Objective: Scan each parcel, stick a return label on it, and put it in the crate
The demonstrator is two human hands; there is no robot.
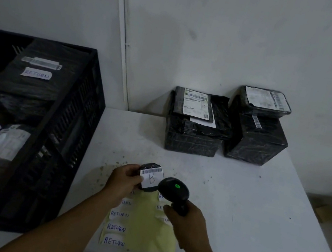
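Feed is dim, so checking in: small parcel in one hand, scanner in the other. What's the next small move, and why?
Probably put the scanner down and peel a RETURN label from the yellow sheet. The scanner's light shows green beside the barcode on the small parcel that the left hand holds, and no RETURN label shows on the face in view.

You are looking at a handwritten "B" under a barcode on the small parcel's white label [151, 176], "RETURN" showing on the stickers [116, 227] along the yellow backing sheet [149, 229], and on a sticker [36, 74] atop a parcel in the crate [81, 97]
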